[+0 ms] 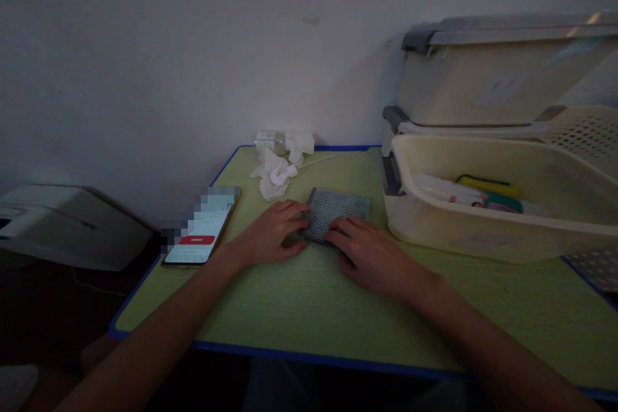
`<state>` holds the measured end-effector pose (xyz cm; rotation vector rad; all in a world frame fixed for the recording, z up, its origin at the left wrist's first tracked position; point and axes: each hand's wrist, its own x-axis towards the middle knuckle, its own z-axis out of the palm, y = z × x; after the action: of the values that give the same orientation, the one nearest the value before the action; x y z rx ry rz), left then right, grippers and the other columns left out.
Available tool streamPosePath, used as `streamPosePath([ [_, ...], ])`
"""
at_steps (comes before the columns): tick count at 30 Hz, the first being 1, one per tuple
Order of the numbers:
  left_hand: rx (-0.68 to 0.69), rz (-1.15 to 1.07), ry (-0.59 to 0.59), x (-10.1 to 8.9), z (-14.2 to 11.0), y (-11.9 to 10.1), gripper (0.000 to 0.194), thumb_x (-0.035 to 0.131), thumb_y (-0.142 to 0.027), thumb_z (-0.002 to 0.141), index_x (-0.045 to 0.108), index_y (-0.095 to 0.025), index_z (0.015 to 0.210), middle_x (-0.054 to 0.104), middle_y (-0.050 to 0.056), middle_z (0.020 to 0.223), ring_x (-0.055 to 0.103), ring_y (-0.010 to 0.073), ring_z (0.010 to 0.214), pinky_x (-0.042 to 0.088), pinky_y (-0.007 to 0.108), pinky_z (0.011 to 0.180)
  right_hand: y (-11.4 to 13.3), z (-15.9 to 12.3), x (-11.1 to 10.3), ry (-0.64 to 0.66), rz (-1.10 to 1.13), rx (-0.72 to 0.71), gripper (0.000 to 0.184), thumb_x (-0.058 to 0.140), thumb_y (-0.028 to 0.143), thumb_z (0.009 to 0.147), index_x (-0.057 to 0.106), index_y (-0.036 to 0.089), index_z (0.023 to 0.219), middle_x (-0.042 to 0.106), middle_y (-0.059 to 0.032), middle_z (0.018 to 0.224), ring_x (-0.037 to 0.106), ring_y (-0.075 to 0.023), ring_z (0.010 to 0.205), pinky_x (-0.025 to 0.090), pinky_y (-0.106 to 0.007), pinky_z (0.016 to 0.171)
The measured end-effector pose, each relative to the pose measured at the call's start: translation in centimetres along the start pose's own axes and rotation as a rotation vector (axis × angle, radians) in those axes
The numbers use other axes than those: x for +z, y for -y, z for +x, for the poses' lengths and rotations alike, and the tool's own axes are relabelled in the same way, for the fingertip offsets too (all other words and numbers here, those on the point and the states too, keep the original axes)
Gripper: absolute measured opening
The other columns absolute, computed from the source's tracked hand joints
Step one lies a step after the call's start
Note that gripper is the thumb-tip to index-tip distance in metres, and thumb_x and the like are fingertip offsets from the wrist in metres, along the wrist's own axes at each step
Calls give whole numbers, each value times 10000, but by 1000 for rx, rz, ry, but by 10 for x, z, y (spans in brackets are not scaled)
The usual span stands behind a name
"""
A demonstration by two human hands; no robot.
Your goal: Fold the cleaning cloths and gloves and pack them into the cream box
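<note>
A grey, square scouring pad (335,209) with a mesh-like texture and darker stitched edges lies flat on the green table (270,315). At its left edge is my left hand (277,232), fingers spread and slightly bent, with the fingertips against the border. My right hand (367,251) rests on the near right part of the pad, its fingers loosely curved over the surface and hiding that corner. Neither hand is visibly gripped around it.
Left of my left hand lies a phone (197,238) with its screen lit. Crumpled white tissue-like material (273,174) and a clear bottle (269,140) lie near the wall. A cream bin (434,232) holding packets stands right, before a lidded storage box (483,84).
</note>
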<state>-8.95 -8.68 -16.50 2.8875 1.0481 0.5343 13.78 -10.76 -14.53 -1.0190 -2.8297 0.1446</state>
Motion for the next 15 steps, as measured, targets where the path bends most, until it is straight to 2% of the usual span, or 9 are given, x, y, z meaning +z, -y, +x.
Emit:
streamPosePath([
  [6,1,78,57,6,4,-8,233,560,-354,800,566,-142,896,594,108,1028,518,243,1000,399,403,920,-8,-1,3,-1,-17,-23,369,392,-58,749,556,107,1036,563,-111,1048,535,-211,968,463,-350,860],
  [10,-23,92,61,7,6,-10,242,541,-339,829,564,-147,975,586,106,1048,521,236,995,408,401,902,-12,-1,2,-45,38,-16,294,413,-14,789,549,108,1019,572,-115,1020,552,-208,930,470,-349,828],
  [15,13,146,83,4,6,-11,220,480,-301,893,587,-141,1000,599,108,1056,553,222,972,438,376,861,-19,-6,-8,50,151,-68,230,483,32,784,550,150,970,577,-89,1015,556,-200,946,459,-341,832],
])
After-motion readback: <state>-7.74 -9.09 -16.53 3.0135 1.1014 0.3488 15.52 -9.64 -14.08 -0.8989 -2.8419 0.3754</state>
